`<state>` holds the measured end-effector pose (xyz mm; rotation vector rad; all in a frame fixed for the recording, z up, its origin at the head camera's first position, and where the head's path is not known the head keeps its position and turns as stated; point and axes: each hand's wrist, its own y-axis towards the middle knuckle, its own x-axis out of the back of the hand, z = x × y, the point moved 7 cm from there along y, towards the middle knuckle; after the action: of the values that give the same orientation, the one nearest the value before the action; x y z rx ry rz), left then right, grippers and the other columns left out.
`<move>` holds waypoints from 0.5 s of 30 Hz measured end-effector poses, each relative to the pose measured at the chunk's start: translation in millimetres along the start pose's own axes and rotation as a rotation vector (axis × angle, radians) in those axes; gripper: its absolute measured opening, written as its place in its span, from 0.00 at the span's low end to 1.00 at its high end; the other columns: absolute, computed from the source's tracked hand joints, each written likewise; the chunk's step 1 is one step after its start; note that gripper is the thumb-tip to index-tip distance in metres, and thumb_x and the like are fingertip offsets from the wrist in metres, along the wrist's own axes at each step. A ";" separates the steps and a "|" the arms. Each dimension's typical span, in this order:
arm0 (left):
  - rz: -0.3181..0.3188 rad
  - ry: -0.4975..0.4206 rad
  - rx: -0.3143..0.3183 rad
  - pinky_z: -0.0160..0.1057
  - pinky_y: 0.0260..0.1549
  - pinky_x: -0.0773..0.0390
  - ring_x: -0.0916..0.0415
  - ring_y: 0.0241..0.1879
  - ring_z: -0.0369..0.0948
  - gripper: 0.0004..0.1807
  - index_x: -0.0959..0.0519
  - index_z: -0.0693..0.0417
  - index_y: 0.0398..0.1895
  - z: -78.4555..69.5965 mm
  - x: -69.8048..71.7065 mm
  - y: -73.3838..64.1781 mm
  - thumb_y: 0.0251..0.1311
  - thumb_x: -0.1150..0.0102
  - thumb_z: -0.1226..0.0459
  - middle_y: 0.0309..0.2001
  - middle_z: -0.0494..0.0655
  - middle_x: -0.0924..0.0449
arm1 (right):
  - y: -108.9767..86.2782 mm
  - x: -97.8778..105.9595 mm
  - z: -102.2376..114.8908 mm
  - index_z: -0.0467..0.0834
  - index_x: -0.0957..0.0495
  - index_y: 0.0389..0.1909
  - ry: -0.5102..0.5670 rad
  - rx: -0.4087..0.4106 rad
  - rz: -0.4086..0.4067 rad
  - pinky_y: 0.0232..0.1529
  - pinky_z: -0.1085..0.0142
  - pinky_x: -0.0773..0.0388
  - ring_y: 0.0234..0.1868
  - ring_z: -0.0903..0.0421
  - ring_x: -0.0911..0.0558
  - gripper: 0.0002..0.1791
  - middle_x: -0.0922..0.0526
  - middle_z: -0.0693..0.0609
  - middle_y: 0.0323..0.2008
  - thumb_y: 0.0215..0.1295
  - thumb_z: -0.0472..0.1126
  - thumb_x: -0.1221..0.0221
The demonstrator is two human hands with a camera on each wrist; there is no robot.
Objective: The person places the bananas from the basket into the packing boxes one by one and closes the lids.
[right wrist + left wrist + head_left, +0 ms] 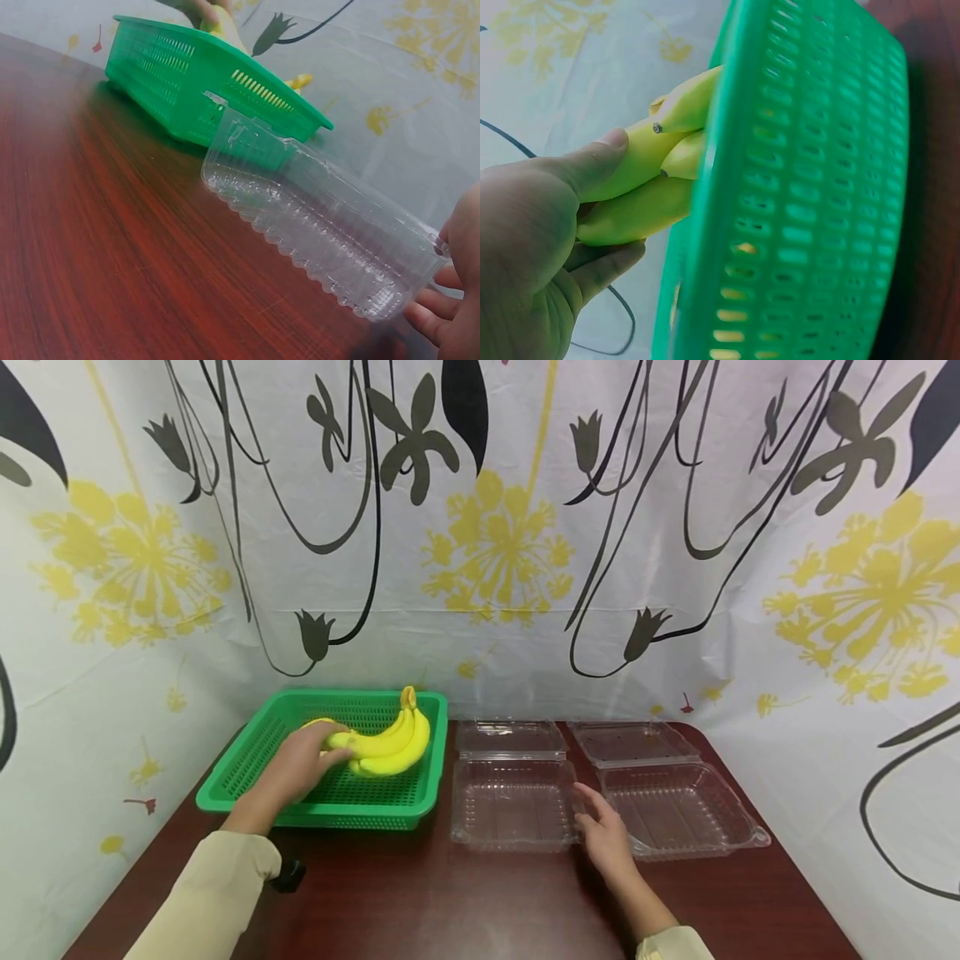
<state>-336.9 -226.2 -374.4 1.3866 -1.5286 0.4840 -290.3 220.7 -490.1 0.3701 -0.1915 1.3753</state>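
My left hand [302, 762] grips a bunch of yellow bananas [393, 743] by its tip end, over the green basket [431, 806]. In the left wrist view the thumb lies on top of the bananas [641, 161] and fingers curl beneath; the basket wall [802, 187] hides part of the bunch. My right hand [606, 837] holds the right side of an opened clear plastic clamshell container [513, 843]. The right wrist view shows its thumb at the container's [300, 225] rim, with fingers low against the outside wall.
A second clear clamshell container [682, 810] lies opened at the right, its lid [633, 742] toward the back. Everything stands on a dark red-brown wooden table [420, 893]. A white patterned curtain [495, 660] hangs close behind and at both sides.
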 end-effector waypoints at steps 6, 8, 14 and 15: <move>-0.024 -0.035 -0.008 0.55 0.44 0.26 0.26 0.49 0.54 0.22 0.22 0.58 0.56 -11.3 7.2 3.3 0.64 0.38 0.55 0.53 0.57 0.22 | -0.8 1.2 0.1 0.38 0.30 0.65 -0.009 0.000 -0.015 0.47 0.62 0.21 0.57 0.41 0.24 0.26 0.26 0.36 0.60 0.65 0.24 0.50; -0.035 -0.040 -0.014 0.55 0.44 0.26 0.25 0.48 0.53 0.22 0.21 0.57 0.56 -13.5 9.8 3.8 0.64 0.38 0.55 0.53 0.56 0.22 | -1.3 1.3 0.3 0.38 0.30 0.65 -0.004 -0.001 -0.016 0.46 0.63 0.21 0.57 0.41 0.24 0.26 0.26 0.36 0.60 0.65 0.24 0.50; -0.062 -0.066 -0.024 0.53 0.41 0.24 0.23 0.44 0.51 0.21 0.21 0.55 0.55 -15.8 13.8 4.0 0.64 0.38 0.53 0.52 0.55 0.21 | -1.8 1.1 0.5 0.37 0.30 0.64 0.005 -0.003 -0.022 0.45 0.64 0.21 0.56 0.40 0.24 0.26 0.26 0.35 0.60 0.65 0.23 0.51; -0.070 -0.074 -0.026 0.52 0.40 0.23 0.23 0.43 0.51 0.21 0.21 0.55 0.56 -16.6 14.0 4.1 0.64 0.38 0.54 0.51 0.54 0.21 | -1.9 1.1 0.4 0.37 0.30 0.64 0.004 -0.003 -0.023 0.45 0.64 0.21 0.56 0.40 0.24 0.26 0.26 0.35 0.60 0.64 0.23 0.51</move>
<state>-332.3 -219.0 -354.0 1.4467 -1.5353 0.3723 -288.2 221.3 -489.6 0.3656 -0.1851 1.3525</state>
